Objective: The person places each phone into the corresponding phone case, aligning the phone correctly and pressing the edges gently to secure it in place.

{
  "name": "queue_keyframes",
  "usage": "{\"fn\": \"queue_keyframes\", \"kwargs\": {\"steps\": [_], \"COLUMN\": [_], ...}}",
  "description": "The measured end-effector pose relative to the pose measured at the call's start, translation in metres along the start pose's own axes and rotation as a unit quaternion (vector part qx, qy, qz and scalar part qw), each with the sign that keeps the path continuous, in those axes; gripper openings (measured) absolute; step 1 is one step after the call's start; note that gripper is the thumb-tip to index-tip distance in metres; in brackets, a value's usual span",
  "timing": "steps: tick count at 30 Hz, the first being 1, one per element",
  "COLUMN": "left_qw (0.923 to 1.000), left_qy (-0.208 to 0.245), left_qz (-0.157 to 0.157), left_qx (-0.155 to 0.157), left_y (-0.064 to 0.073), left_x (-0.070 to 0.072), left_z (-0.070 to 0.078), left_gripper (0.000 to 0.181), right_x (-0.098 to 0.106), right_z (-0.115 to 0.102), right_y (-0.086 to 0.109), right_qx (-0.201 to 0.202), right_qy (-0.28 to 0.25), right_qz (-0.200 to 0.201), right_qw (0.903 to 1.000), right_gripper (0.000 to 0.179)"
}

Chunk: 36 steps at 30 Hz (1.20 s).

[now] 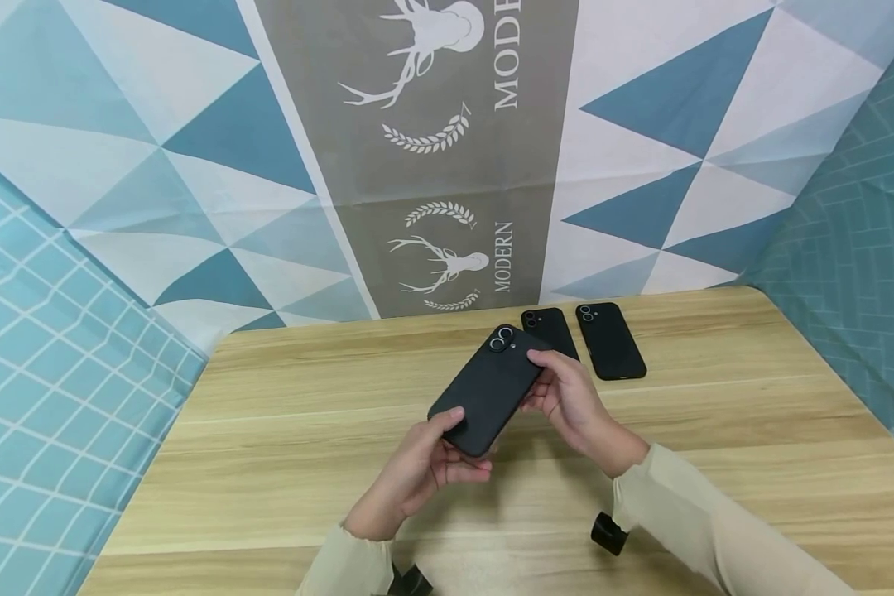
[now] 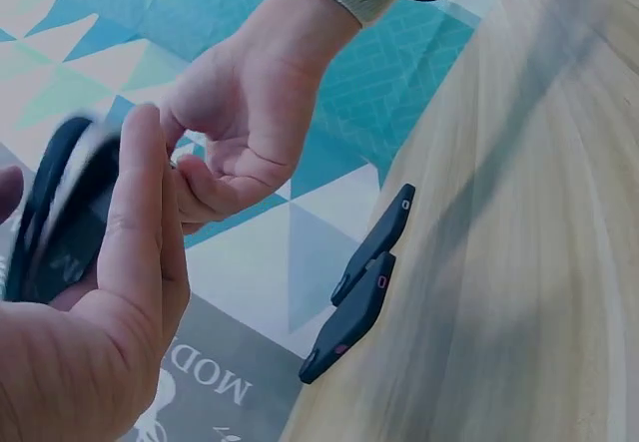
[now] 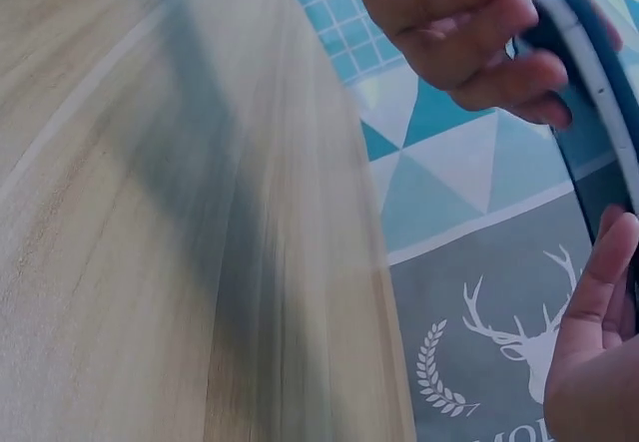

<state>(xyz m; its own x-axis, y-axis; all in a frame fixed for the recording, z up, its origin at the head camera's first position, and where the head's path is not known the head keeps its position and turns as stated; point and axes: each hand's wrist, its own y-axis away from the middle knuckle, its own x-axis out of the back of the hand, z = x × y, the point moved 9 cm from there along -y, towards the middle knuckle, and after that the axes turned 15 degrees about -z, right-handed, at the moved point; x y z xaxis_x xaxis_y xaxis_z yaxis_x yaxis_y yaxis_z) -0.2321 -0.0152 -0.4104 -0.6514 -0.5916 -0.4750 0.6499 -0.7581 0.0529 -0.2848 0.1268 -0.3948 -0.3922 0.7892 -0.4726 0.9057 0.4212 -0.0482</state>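
Both hands hold a smartphone in a black phone case, raised above the table with its twin-camera back up. At the lower left corner, my left hand has its thumb on the back and its fingers below. My right hand pinches the upper right side, thumb on top. In the right wrist view a pale phone edge shows along the dark case. The left wrist view shows a pale strip between dark layers, blurred; whether the case sits fully on I cannot tell.
Two more black phone-shaped pieces with twin camera rings, a right one and a left one, lie at the table's back edge. The wooden table meets a patterned cloth wall behind, with tiled-pattern cloth on both sides.
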Motion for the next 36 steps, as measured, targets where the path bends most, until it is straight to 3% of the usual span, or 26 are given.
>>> {"fn": "queue_keyframes", "kwargs": {"steps": [3, 10, 18, 23, 29, 36], "left_qw": [0.9998, 0.9960, 0.9925, 0.9890, 0.9858, 0.9776], "left_qy": [0.005, -0.015, -0.028, -0.033, -0.045, -0.025], "left_qz": [0.008, 0.083, 0.106, 0.117, 0.124, 0.179], "left_qx": [-0.019, -0.030, -0.055, -0.084, -0.105, -0.108], "left_y": [0.000, 0.003, 0.006, 0.009, 0.009, 0.009], "left_x": [0.002, 0.016, 0.019, 0.022, 0.028, 0.039], "left_z": [0.003, 0.007, 0.018, 0.029, 0.038, 0.039], "left_gripper": [0.027, 0.012, 0.011, 0.017, 0.029, 0.024], "right_x": [-0.001, -0.005, -0.010, -0.010, -0.006, -0.005], "right_z": [-0.001, -0.001, -0.003, -0.005, -0.006, -0.007], "right_y": [0.002, 0.003, 0.002, 0.003, 0.009, 0.014], "right_qx": [0.011, 0.022, 0.032, 0.015, -0.021, -0.034], "right_qy": [-0.004, 0.000, 0.000, 0.065, 0.159, 0.182], "right_qz": [-0.002, -0.013, -0.035, -0.037, -0.020, -0.009], "right_qw": [0.9999, 0.9997, 0.9989, 0.9971, 0.9869, 0.9827], "right_gripper": [0.022, 0.010, 0.011, 0.023, 0.039, 0.043]}}
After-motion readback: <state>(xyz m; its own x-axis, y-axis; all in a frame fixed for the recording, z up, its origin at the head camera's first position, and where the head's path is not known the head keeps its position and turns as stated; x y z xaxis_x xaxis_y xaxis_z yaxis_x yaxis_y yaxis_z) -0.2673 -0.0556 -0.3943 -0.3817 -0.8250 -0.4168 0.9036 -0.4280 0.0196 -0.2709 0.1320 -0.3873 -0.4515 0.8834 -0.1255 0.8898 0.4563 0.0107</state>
